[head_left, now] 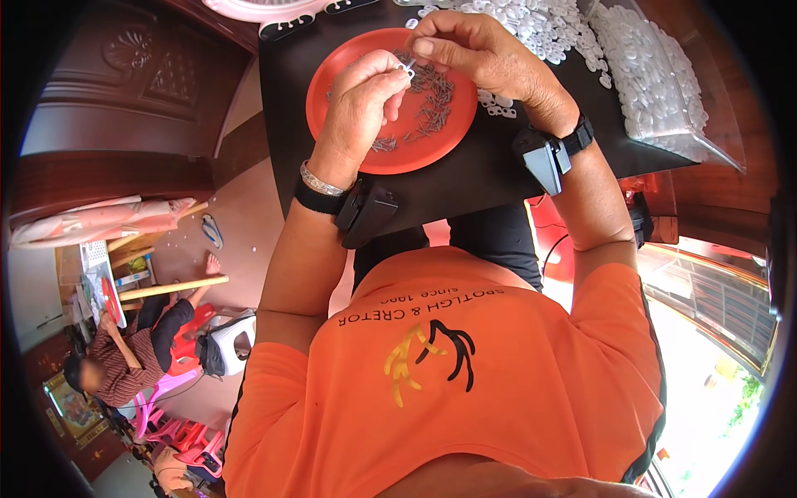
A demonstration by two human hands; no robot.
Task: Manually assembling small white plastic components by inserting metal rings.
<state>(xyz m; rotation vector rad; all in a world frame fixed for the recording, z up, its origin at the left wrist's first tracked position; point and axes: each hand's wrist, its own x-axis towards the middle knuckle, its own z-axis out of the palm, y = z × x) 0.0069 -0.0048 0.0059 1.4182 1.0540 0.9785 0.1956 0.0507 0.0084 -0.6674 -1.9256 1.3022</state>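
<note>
Overhead, both hands (415,75) above red plate (332,91).

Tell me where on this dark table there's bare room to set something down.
The dark table is bare between the red plate and its near edge, and under the right hand wrist toward the plastic bag of white pieces. Loose white pieces crowd the far side; small metal parts fill the plate beneath the left hand.

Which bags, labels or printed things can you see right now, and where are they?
Clear plastic bag: far right on the black table, full of small white pieces.
Print on the orange shirt: on the chest, dark lettering over a yellow and black figure.
Framed picture: low left, gold-edged.
No screens.
</note>
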